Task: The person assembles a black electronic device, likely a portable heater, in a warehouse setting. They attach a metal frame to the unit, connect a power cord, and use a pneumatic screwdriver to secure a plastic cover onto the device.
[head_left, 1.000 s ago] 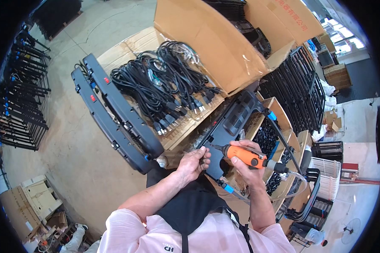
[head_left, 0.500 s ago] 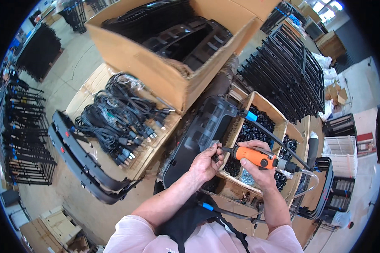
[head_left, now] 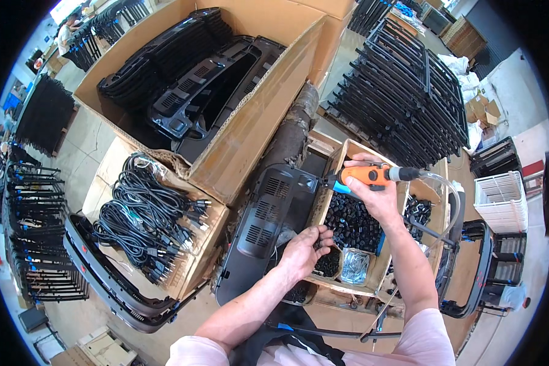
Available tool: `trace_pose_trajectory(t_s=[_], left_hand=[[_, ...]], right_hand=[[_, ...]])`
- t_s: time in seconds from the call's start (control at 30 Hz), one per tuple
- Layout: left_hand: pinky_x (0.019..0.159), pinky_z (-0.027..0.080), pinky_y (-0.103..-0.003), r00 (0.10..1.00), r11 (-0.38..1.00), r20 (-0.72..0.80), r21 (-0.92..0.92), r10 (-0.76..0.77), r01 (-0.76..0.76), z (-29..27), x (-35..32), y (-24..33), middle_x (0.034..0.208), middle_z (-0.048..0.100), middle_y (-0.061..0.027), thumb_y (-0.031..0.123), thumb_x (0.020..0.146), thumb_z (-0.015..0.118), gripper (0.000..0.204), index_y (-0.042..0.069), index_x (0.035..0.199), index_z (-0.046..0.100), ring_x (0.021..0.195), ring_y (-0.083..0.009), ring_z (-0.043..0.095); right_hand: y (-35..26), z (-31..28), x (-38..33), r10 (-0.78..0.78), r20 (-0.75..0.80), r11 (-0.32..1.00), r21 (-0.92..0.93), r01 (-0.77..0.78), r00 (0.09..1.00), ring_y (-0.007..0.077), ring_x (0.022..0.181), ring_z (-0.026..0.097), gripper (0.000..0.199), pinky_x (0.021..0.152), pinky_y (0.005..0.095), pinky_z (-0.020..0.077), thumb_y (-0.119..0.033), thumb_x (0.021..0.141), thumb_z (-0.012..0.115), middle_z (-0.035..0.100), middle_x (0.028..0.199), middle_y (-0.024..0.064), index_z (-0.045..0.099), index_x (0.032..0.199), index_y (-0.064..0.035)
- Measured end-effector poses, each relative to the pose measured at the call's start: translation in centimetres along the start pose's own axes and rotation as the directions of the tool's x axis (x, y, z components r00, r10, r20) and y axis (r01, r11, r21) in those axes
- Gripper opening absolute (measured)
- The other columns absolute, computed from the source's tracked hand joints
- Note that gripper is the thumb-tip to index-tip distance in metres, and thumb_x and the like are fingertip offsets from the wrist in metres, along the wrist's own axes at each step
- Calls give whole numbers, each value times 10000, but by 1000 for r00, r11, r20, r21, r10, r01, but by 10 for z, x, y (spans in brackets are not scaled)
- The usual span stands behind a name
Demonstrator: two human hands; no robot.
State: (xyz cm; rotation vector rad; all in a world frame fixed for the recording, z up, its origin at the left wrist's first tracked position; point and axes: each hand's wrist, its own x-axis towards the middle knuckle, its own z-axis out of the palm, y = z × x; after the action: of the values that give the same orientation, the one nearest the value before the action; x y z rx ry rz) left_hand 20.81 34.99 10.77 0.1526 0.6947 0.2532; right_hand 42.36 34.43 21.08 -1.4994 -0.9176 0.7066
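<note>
My right hand point(head_left: 375, 194) is wrapped round an orange power screwdriver point(head_left: 365, 176) with a clear hose at its back end. The driver's nose points left, at the upper right end of a black plastic panel point(head_left: 250, 250) with vent slots, beside a blue-wrapped bar. Its very tip is hard to make out there. Lower down, my left hand point(head_left: 304, 251) hangs by the panel's right edge with its fingers curled together. Something small and dark shows between them, too small to name. Close to those fingers is a small tub of black screws point(head_left: 328, 263).
A divided wooden box point(head_left: 384, 268) holds black plastic pieces point(head_left: 351, 216) and silver screws point(head_left: 355, 266). Bundled black cables point(head_left: 143, 219) lie on cardboard at left. Beyond them stands a big carton point(head_left: 250, 146) of black panels. Stacked black frames point(head_left: 402, 91) fill the far right.
The driver and my right hand have moved up and away from my left hand, to the panel's upper end. My left hand has dropped lower, toward the screw tub. The view has shifted.
</note>
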Motion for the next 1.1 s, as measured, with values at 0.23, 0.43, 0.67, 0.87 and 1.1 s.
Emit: trace_pose_trajectory(t_s=[0.23, 0.43, 0.67, 0.87, 1.1], left_hand=[[721, 524, -296, 997, 995, -68, 99, 38, -31, -22, 13, -9, 929, 681, -26, 272, 1164, 505, 290, 56, 1288, 655, 798, -145, 640], [743, 554, -290, 995, 979, -4, 174, 104, -102, -33, 27, -5, 1008, 704, -54, 264, 1172, 484, 290, 38, 1278, 632, 819, -136, 639], [766, 571, -285, 983, 988, -115, 82, 141, -132, -13, 41, 14, 1035, 728, -72, 236, 1163, 508, 248, 37, 1265, 617, 843, -144, 653], [655, 524, -273, 986, 991, -122, -48, 117, -124, -3, 68, 37, 937, 702, -19, 313, 1134, 582, 248, 81, 1142, 672, 756, -137, 605], [620, 521, -269, 967, 956, -219, -230, 131, -182, 14, 91, 57, 842, 643, 10, 332, 1113, 619, 236, 108, 1061, 669, 720, -136, 594]], right_hand=[[30, 8, 24, -42, 109, 997, -57, 48, 993, 165, 1147, 685, 461, 1008, 347, 569, -95, 897, 841, 716, 1208, 90, 639, 1305, -22], [29, 17, 29, -43, 179, 976, -205, 80, 983, 147, 1070, 703, 348, 950, 329, 570, -97, 888, 832, 730, 1136, 62, 692, 1200, -32], [28, 16, 31, -59, 219, 955, -273, 119, 974, 145, 1013, 695, 330, 915, 337, 565, -139, 866, 848, 742, 1126, 69, 708, 1145, -30], [31, 17, 34, 7, 194, 976, -216, 35, 981, 174, 1122, 689, 444, 982, 347, 564, -100, 885, 852, 733, 1216, 103, 657, 1273, -6], [3, 22, 12, -33, 162, 999, -10, 35, 986, 190, 1207, 682, 502, 1074, 359, 546, -34, 901, 821, 733, 1234, 135, 598, 1347, 18]])
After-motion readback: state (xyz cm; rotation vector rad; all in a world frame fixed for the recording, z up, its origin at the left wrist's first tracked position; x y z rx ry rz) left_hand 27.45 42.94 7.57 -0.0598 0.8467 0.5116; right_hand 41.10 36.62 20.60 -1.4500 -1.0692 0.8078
